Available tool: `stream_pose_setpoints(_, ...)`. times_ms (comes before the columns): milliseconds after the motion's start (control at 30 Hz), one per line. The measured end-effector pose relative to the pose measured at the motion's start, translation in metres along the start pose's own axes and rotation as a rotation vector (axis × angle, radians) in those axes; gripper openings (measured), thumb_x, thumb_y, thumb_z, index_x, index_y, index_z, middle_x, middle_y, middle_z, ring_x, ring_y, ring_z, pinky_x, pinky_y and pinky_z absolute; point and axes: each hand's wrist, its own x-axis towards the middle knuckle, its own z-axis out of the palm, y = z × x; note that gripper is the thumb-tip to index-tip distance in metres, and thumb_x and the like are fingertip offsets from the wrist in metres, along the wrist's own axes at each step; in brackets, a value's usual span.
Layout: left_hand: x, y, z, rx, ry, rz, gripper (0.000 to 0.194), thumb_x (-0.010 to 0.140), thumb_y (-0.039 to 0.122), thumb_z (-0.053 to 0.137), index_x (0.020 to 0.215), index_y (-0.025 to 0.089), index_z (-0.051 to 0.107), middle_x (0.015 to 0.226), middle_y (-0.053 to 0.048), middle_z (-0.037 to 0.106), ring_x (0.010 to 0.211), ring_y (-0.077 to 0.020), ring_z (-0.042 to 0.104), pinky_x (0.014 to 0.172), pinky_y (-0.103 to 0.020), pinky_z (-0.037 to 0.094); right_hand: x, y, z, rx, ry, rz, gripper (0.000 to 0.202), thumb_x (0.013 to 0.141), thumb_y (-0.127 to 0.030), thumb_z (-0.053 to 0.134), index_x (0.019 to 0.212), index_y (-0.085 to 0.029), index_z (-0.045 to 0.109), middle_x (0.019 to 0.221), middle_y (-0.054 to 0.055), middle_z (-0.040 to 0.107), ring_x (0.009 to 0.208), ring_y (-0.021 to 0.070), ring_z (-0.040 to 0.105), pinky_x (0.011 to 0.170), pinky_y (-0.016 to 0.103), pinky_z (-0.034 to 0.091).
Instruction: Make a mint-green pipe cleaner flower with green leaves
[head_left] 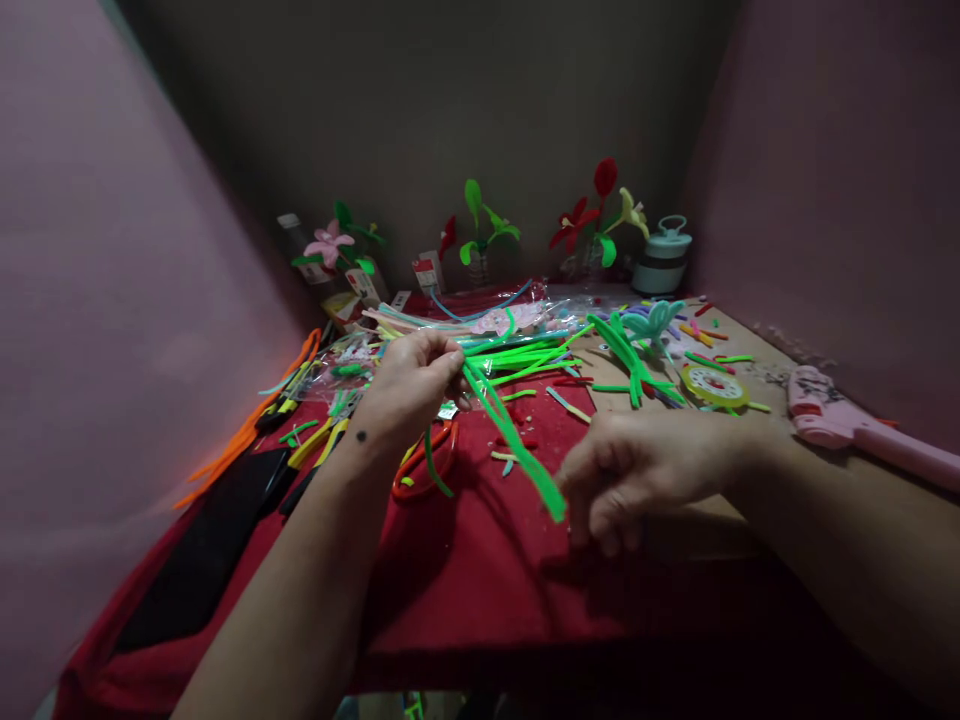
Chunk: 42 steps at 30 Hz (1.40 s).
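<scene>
The left hand [412,380] pinches green pipe cleaners [514,430] above the desk [472,590]; the right hand [630,470] curls by their lower end, though whether its grip closes on them I cannot tell. A slack pinch could let strands splay, or a dangling one snag the red handles [453,440]

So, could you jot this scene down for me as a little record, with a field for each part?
Left hand: the left hand pinches fuzzy green strands
Right hand: the right hand, fingers curled, is beside the strands' near end; whether it touches them is unclear
Surface: red cloth
Right side: green bundle, round yellow-rimmed disc, pink tool
Left side: dark flat object, orange strands
Back: pink flower, red flower, lidded container
</scene>
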Motion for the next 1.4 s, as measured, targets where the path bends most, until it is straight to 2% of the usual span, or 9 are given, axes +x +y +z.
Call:
stream_pose_setpoints(133, -0.006, 0.0, 0.001, -0.077, -0.145, 0.03, 0.009, 0.071, 0.013, 0.058, 0.065, 0.013, 0.051, 0.051, 0.005, 0.05, 0.043, -0.0064, 0.05, 0.045, -0.018, 0.041, 0.006, -0.011, 0.0, -0.447, 0.975, -0.463, 0.015, 0.08, -0.023, 0.057, 0.089, -0.016, 0.068, 0.083, 0.006, 0.066, 0.079, 0.0151, 0.06, 0.074, 0.028, 0.048)
stream_pose_setpoints(200, -0.01, 0.002, 0.005, -0.096, -0.209, 0.048, 0.008, 0.072, 0.013, 0.058, 0.066, 0.013, 0.052, 0.053, 0.004, 0.052, 0.044, -0.0066, 0.051, 0.045, -0.018, 0.042, 0.014, -0.01, 0.0, -0.651, 1.148, -0.561, 0.016, 0.077, -0.019, 0.06, 0.09, -0.018, 0.068, 0.093, 0.007, 0.065, 0.091, 0.0189, 0.058, 0.083, 0.032, 0.044)
stream_pose_setpoints(433, -0.014, 0.003, 0.018, -0.034, -0.115, 0.035, 0.008, 0.072, 0.012, 0.055, 0.065, 0.013, 0.053, 0.049, 0.002, 0.054, 0.043, -0.0097, 0.053, 0.046, -0.021, 0.044, 0.03, -0.005, 0.013, -0.754, 1.198, -0.326, 0.017, 0.081, -0.019, 0.054, 0.069, -0.017, 0.066, 0.067, 0.005, 0.065, 0.062, 0.0144, 0.054, 0.063, 0.028, 0.04)
stream_pose_setpoints(600, -0.014, -0.002, 0.022, -0.008, -0.035, 0.058, 0.008, 0.074, 0.015, 0.054, 0.066, 0.014, 0.054, 0.049, 0.002, 0.056, 0.043, -0.011, 0.054, 0.046, -0.021, 0.042, 0.035, -0.011, 0.022, -0.246, 0.994, -0.178, 0.024, 0.08, -0.02, 0.054, 0.056, -0.017, 0.055, 0.048, -0.002, 0.054, 0.04, 0.0072, 0.045, 0.042, 0.021, 0.033)
stream_pose_setpoints(733, -0.014, -0.005, 0.023, 0.068, -0.019, 0.069, 0.007, 0.073, 0.015, 0.053, 0.066, 0.014, 0.053, 0.047, 0.002, 0.054, 0.042, -0.0107, 0.053, 0.045, -0.021, 0.041, 0.035, -0.006, 0.02, 0.174, 0.73, -0.105, 0.022, 0.081, -0.03, 0.053, 0.064, -0.017, 0.053, 0.049, -0.002, 0.056, 0.03, 0.0074, 0.044, 0.031, 0.02, 0.03)
stream_pose_setpoints(800, -0.013, -0.005, 0.023, 0.062, -0.027, 0.063, 0.007, 0.073, 0.015, 0.052, 0.066, 0.015, 0.053, 0.048, 0.002, 0.054, 0.043, -0.0112, 0.053, 0.045, -0.022, 0.041, 0.034, -0.004, 0.018, 0.261, 0.657, -0.129, 0.023, 0.082, -0.033, 0.054, 0.066, -0.016, 0.055, 0.051, -0.002, 0.058, 0.034, 0.0087, 0.049, 0.033, 0.021, 0.034)
stream_pose_setpoints(967, -0.012, -0.005, 0.023, 0.044, -0.062, 0.033, 0.005, 0.07, 0.016, 0.051, 0.065, 0.015, 0.052, 0.05, 0.002, 0.055, 0.043, -0.0115, 0.051, 0.046, -0.023, 0.04, 0.04, -0.003, 0.015, 0.371, 0.763, -0.301, 0.016, 0.078, -0.026, 0.061, 0.068, -0.014, 0.06, 0.061, -0.001, 0.062, 0.051, 0.0085, 0.056, 0.051, 0.021, 0.047)
stream_pose_setpoints(1100, -0.014, -0.01, 0.028, 0.128, -0.04, 0.068, 0.009, 0.072, 0.021, 0.052, 0.064, 0.017, 0.052, 0.049, 0.002, 0.052, 0.045, -0.0115, 0.049, 0.046, -0.023, 0.037, 0.048, -0.002, 0.015, 0.618, 0.699, -0.265, 0.012, 0.079, -0.021, 0.056, 0.07, -0.014, 0.058, 0.058, 0.002, 0.062, 0.049, 0.013, 0.06, 0.052, 0.028, 0.052)
stream_pose_setpoints(1400, -0.016, -0.02, 0.04, 0.22, 0.037, 0.077, 0.008, 0.072, 0.024, 0.052, 0.068, 0.018, 0.054, 0.05, 0.003, 0.052, 0.045, -0.0119, 0.049, 0.047, -0.023, 0.035, 0.053, 0.003, 0.014, 0.777, 0.703, -0.223, 0.01, 0.074, -0.008, 0.053, 0.066, -0.012, 0.056, 0.052, 0.003, 0.061, 0.043, 0.0146, 0.059, 0.045, 0.028, 0.052)
